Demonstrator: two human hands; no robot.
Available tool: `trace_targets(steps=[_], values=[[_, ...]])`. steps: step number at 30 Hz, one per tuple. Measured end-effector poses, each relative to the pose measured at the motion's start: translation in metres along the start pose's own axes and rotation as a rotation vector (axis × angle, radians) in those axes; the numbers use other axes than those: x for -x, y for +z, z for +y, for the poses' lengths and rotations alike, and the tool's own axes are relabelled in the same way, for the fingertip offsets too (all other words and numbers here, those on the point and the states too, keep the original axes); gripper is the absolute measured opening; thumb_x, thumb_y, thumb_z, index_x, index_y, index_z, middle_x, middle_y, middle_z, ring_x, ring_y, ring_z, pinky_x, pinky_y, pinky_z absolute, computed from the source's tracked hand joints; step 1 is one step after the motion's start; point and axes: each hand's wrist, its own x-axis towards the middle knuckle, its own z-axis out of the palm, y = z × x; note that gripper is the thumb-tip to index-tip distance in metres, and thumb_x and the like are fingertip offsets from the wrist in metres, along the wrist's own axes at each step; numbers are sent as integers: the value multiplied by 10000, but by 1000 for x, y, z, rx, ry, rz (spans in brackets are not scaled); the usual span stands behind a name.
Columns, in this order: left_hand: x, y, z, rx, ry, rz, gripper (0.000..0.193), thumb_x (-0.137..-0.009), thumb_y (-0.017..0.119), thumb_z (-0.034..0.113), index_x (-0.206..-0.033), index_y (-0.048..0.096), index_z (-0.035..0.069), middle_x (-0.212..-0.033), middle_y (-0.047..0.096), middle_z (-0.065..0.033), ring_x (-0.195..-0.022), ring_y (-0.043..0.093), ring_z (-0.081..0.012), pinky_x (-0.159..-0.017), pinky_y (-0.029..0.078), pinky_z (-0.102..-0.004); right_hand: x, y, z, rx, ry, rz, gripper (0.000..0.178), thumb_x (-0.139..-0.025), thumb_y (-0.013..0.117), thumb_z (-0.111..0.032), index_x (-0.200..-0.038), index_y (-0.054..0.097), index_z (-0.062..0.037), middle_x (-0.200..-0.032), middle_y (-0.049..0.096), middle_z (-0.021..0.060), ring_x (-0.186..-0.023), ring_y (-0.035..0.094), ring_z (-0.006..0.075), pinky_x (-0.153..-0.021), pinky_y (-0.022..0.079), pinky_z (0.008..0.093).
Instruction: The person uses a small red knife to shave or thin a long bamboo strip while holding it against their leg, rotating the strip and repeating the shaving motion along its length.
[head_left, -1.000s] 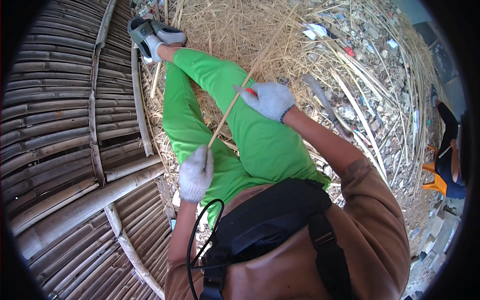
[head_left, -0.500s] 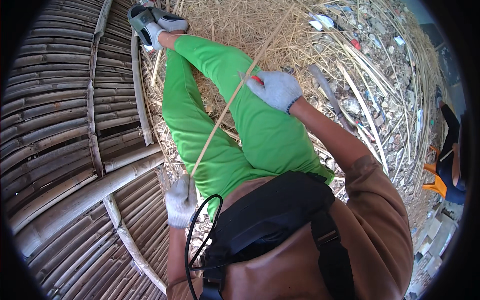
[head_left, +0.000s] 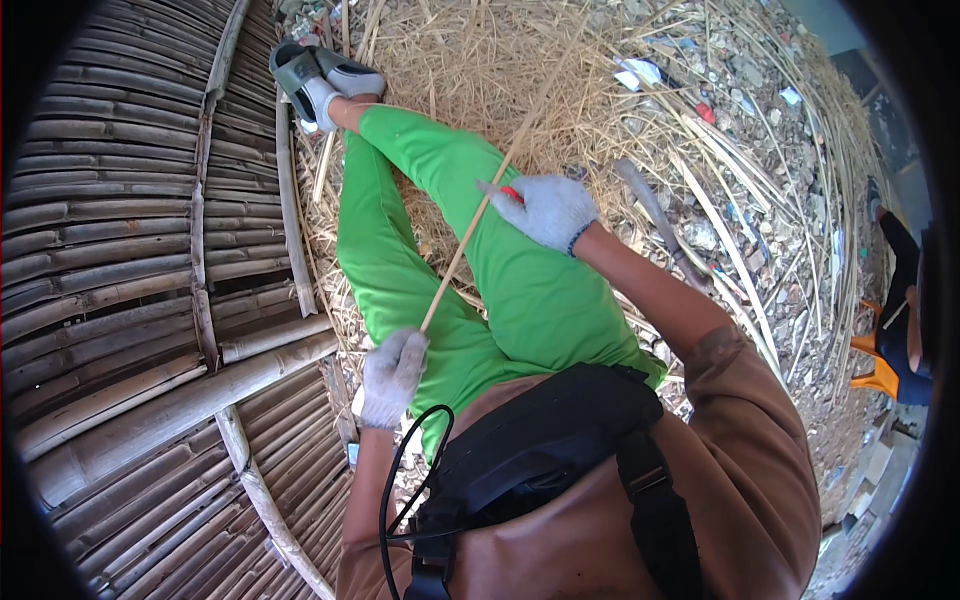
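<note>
A long, thin bamboo strip slants across my green-trousered legs, from near my lap up over the straw. Its near end is pinched in my left hand, which wears a whitish knit glove beside my left thigh. My right hand, gloved too, is closed around the red handle of a knife over my right thigh. The knife's short blade lies against the strip. Most of the handle is hidden inside the glove.
On the left is a slatted bamboo platform. Straw shavings cover the ground ahead. A dark stick and long pale strips lie on rubble at right. At the far right, a person sits on an orange chair.
My left hand has moved forward and right along with the strip's near end. My right hand and the knife have shifted slightly left and nearer to me.
</note>
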Motion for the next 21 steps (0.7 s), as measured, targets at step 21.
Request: trace_targets(steps=[21], values=[[66,-50,-28,-422,336,151,329,-1143,631,262,-1041,740,-32,-737,619,-173,-616,624,-248,-610,514,-415,1,-1,2,-11,37,26,786,-1090,444,-750,-833,775,-85,-820,774,238,-778,777,446,-730,624,583]])
